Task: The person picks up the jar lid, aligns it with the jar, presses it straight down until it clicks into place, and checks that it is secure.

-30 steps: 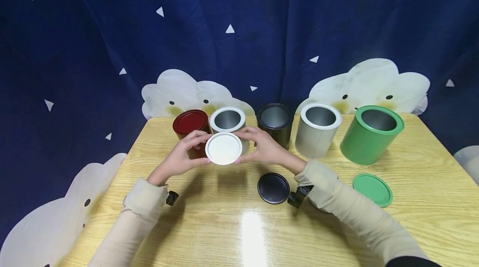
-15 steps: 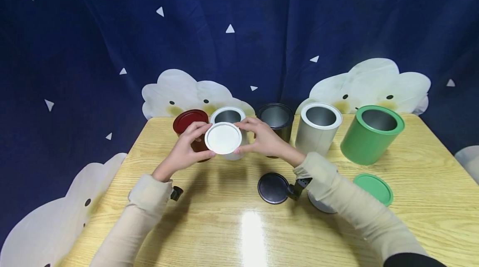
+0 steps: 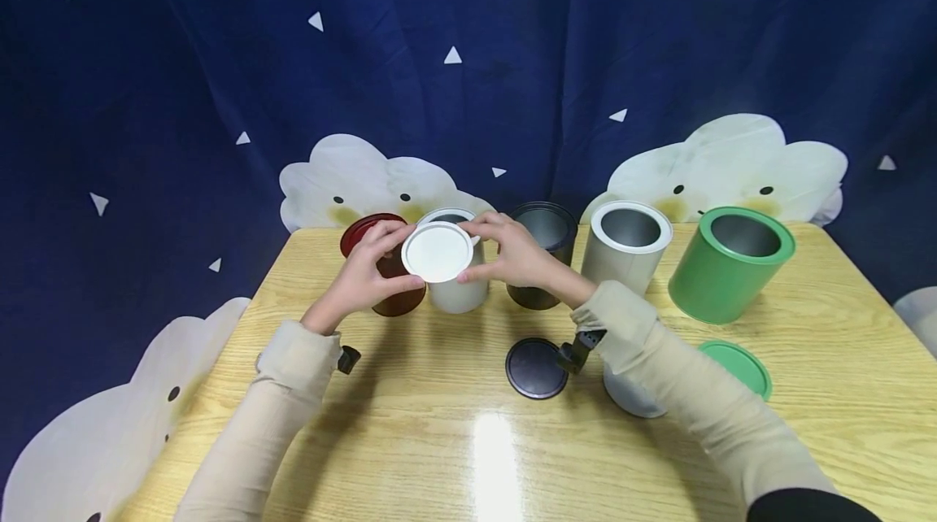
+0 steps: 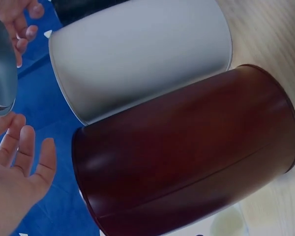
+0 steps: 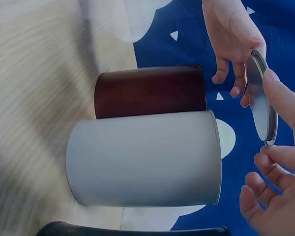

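A round white lid (image 3: 437, 252) is held in the air in front of an open white can (image 3: 461, 294), partly covering its mouth in the head view. My left hand (image 3: 366, 274) grips the lid's left edge between thumb and fingers. On the opposite edge, my right hand (image 3: 516, 258) pinches it the same way. The right wrist view shows the lid (image 5: 263, 98) edge-on, apart from the white can (image 5: 145, 160) and above its rim. Beside that can, on the left, stands a dark red can (image 3: 398, 302) with a red top.
To the right stand an open black can (image 3: 533, 298), a second open white can (image 3: 615, 262) and an open green can (image 3: 713, 290). A black lid (image 3: 537, 368), a pale lid (image 3: 633, 398) partly under the right forearm and a green lid (image 3: 739, 367) lie on the wooden table (image 3: 410, 441).
Both hands have raised the white lid and moved it away from me, toward the white can's mouth. The cans and the lids on the table stay where they were.
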